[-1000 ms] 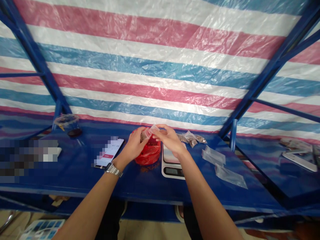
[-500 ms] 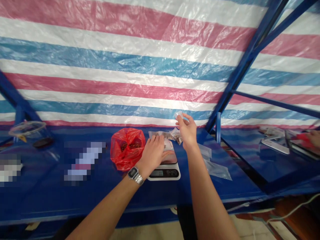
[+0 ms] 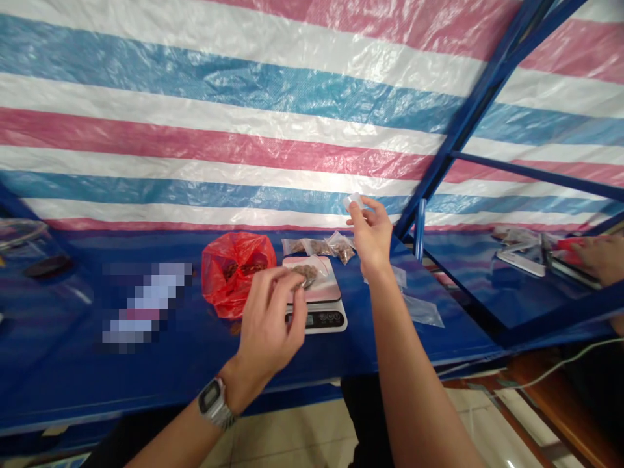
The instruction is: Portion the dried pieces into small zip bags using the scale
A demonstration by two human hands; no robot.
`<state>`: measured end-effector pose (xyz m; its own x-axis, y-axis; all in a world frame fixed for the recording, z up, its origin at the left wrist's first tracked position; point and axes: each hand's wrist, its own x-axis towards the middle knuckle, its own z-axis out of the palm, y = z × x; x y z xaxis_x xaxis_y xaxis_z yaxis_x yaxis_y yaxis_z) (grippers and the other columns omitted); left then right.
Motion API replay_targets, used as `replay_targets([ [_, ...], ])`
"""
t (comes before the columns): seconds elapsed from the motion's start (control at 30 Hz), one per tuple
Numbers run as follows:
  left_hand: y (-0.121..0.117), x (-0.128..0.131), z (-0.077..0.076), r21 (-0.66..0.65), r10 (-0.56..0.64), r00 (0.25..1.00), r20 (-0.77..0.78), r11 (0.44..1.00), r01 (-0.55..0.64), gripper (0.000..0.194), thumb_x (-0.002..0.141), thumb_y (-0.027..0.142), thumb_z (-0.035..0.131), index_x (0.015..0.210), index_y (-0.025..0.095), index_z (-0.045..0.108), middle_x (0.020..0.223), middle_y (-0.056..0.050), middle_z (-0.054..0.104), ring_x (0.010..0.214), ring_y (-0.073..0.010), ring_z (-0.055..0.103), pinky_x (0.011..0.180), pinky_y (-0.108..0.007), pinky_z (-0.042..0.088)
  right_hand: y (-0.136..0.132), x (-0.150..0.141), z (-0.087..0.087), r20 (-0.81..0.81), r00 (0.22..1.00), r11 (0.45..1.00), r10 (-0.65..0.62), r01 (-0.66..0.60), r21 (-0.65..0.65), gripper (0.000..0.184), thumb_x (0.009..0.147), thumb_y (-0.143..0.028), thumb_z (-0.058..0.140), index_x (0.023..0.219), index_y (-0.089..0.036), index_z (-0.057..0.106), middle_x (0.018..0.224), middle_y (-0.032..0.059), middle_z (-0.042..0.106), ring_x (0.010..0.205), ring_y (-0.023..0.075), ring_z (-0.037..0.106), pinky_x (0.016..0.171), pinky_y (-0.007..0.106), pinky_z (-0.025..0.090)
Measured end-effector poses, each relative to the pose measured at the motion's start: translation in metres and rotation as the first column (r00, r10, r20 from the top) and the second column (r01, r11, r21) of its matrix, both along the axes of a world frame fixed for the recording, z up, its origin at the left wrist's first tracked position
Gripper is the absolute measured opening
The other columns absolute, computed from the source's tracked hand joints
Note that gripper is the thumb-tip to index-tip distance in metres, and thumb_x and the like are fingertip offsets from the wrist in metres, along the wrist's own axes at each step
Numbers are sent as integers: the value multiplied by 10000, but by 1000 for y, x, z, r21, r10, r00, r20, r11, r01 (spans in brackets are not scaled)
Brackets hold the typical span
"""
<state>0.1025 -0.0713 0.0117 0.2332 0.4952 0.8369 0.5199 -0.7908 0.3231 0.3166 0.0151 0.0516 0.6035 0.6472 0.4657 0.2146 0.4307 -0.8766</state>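
Observation:
My right hand is raised above the blue table, pinching a small empty clear bag between thumb and fingers. My left hand, with a wristwatch, hovers in front of a white digital scale, its fingers curled into a pinch. A small clear bag of brown pieces lies on the scale's plate, right at my left fingertips; whether they touch it is unclear. A red plastic bag with brown contents sits just left of the scale.
Several filled little bags lie behind the scale and empty clear bags to its right. A blurred-out flat object lies to the left. A blue frame post divides off the neighbouring table, where another person's hand rests.
My left hand left the red bag, set down on the scale, then pulled back toward me. My right hand lifted the empty bag up and to the right. The view turned right.

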Motion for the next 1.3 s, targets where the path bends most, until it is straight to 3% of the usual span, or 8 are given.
replay_targets([
  [0.13, -59, 18, -24, -36, -226, 964, -139, 974, 223, 68, 885, 168, 610, 940, 201, 590, 884, -48, 633, 803, -203, 612, 714, -342, 504, -2, -1, -1, 26, 999, 999, -26, 25, 38, 475, 819, -556, 729, 1142, -225, 618, 873, -3, 700, 707, 138, 637, 626, 264, 477],
  [0.27, -100, 35, -58, -253, -327, 832, -449, 939, 233, 150, 864, 340, 688, 898, 216, 611, 897, -34, 698, 789, -230, 667, 615, -361, 469, -9, 0, 9, 77, 995, 995, -58, 52, 83, 481, 829, -563, 727, 1158, -231, 614, 883, 1, 695, 716, 143, 640, 642, 275, 484],
  [0.43, -99, 38, -76, -488, -561, 618, -551, 817, 307, 282, 940, 484, 637, 955, 203, 624, 968, -13, 724, 783, -200, 687, 521, -338, 357, -24, -2, 40, 164, 981, 968, -101, 59, 245, 409, 891, -516, 690, 1187, -246, 609, 951, 22, 701, 758, 150, 653, 711, 321, 529],
  [0.57, -89, 35, -81, -501, -628, 554, -547, 776, 384, 397, 938, 614, 612, 996, 222, 604, 988, 14, 705, 752, -177, 661, 476, -343, 252, -43, -18, 67, 190, 975, 934, -118, 44, 353, 364, 895, -496, 699, 1158, -258, 616, 989, 22, 698, 752, 147, 648, 724, 337, 556],
  [0.8, -83, 49, -84, -247, -497, 646, -579, 862, 442, 124, 968, 307, 647, 929, 206, 587, 917, -11, 675, 825, -202, 599, 513, -342, 253, -75, -73, 100, 251, 961, 903, -119, 0, 430, 196, 958, -326, 641, 1137, -246, 632, 929, -11, 662, 776, 125, 643, 739, 294, 545],
  [0.97, -77, 58, -83, -120, -364, 639, -678, 912, 392, 147, 1024, 203, 555, 911, 180, 646, 913, -27, 693, 927, -195, 572, 675, -345, 358, -74, -88, 108, 345, 935, 904, -82, -76, 421, 172, 958, -346, 671, 1107, -265, 640, 1070, -9, 657, 851, 126, 647, 711, 274, 525],
  [1.13, -68, 40, -67, 12, -361, 745, -561, 896, 443, 142, 997, 266, 605, 923, 195, 703, 1068, -48, 729, 1024, -207, 574, 725, -348, 396, -64, -70, 78, 277, 961, 941, 16, -108, 320, 205, 929, -333, 681, 1114, -251, 646, 999, 3, 690, 798, 132, 647, 731, 296, 525],
  [1.3, -11, 18, -11, 0, -25, 953, -303, 1000, 26, 160, 1000, 288, 564, 950, 216, 699, 1034, -64, 710, 940, -232, 587, 838, -391, 430, -44, -34, 20, 124, 992, 995, -3, -9, 94, 372, 860, -477, 729, 1135, -239, 649, 944, 22, 729, 785, 158, 660, 685, 297, 523],
])
